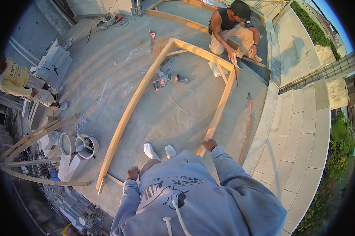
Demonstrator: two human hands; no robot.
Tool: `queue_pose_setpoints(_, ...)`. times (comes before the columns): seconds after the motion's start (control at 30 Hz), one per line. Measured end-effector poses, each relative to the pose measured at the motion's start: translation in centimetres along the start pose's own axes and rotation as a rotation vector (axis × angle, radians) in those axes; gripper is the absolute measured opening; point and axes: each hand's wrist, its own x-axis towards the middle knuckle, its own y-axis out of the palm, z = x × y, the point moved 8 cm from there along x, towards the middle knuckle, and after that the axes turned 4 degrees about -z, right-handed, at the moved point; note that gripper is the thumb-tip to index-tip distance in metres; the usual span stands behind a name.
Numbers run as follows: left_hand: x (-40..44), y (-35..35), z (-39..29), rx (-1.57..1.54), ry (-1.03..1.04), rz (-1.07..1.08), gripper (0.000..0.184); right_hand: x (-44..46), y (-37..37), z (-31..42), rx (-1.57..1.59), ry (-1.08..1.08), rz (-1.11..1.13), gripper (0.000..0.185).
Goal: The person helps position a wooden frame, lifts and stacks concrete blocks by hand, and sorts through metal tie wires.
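A long wooden frame [124,118] of pale beams lies over the concrete floor, joined by a crosspiece at its far end. My right hand [209,144] is closed around the near end of its right beam [220,108]. By my left thigh, my left hand [133,173] is curled into a loose fist; what it holds, if anything, is hidden. Below that hand, a short crosspiece [115,179] runs from the left beam toward my sleeve. At the frame's far right corner, a crouching person [234,31] holds what looks like a hand saw [235,65] against the wood.
Inside the frame lie a sandal [178,78] and a red-handled saw [159,84]. Another saw [152,39] and red-handled cutters [248,101] lie outside it. Buckets [87,146] stand left, near curved timbers [40,133]. Another person [18,80] is far left. A block wall [291,137] borders the right.
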Motion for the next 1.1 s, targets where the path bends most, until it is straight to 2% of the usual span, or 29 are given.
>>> queue_pose_setpoints(0.1, 1.8, -0.9, -0.3, -0.128, -0.003, 0.050, 0.028, -2.9, -2.2, 2.1, 0.197, 0.315, 0.077, 0.040)
queue_pose_setpoints(0.2, 0.0, -0.8, -3.6, -0.208, -0.015, -0.025, 0.026, -2.2, 2.9, -1.2, 0.239, 0.403, 0.084, 0.042)
queue_pose_setpoints(0.3, -0.4, -0.4, -5.0, -0.247, -0.010, -0.039, 0.024, -2.6, 0.6, -0.4, 0.213, 0.396, 0.104, 0.038)
queue_pose_setpoints(0.4, -0.1, 0.3, -4.7, -0.229, -0.004, 0.015, 0.023, -0.5, 2.5, -3.1, 0.257, 0.375, 0.051, 0.047)
queue_pose_setpoints(0.5, 0.5, 1.3, -3.6, -0.162, 0.032, 0.017, 0.022, 0.9, 2.9, -3.7, 0.097, 0.268, -0.001, 0.025)
queue_pose_setpoints(0.53, 1.0, 1.2, -2.9, -0.137, 0.049, 0.002, 0.022, 1.1, 2.8, -3.6, 0.104, 0.248, -0.023, 0.024)
queue_pose_setpoints(0.57, 1.9, 1.4, -2.7, -0.045, 0.137, 0.060, 0.021, 1.3, 2.7, -3.6, 0.112, 0.228, -0.046, 0.024)
queue_pose_setpoints(0.67, 2.2, 2.1, -4.4, 0.970, 0.664, 0.041, 0.023, 1.7, 3.5, -4.1, 0.163, 0.245, -0.061, 0.023)
queue_pose_setpoints(0.77, -1.0, 1.1, -5.9, 0.059, 0.017, -0.035, 0.022, 1.4, 5.1, -4.2, 0.177, 0.275, -0.038, 0.022)
queue_pose_setpoints(0.83, -0.4, 1.0, -5.4, -0.048, 0.002, -0.010, 0.021, 0.6, 4.7, -3.8, 0.211, 0.344, -0.012, 0.022)
queue_pose_setpoints(0.9, 0.6, 0.8, -4.6, -0.086, -0.012, 0.026, 0.021, -2.0, 0.4, -0.7, 0.285, 0.471, 0.023, 0.022)
queue_pose_setpoints(0.97, 1.3, 0.7, -3.9, -0.063, -0.027, 0.064, 0.021, -0.5, 4.3, -2.9, 0.235, 0.378, 0.015, 0.024)
queue_pose_setpoints(1.07, 0.9, 0.9, -5.3, 0.015, 0.142, 0.133, 0.020, 0.1, 6.1, -3.6, 0.207, 0.294, -0.007, 0.030)
queue_pose_setpoints(1.1, 0.5, 0.8, -5.5, 0.031, 0.094, 0.102, 0.020, 0.2, 6.0, -3.9, 0.204, 0.280, -0.022, 0.033)
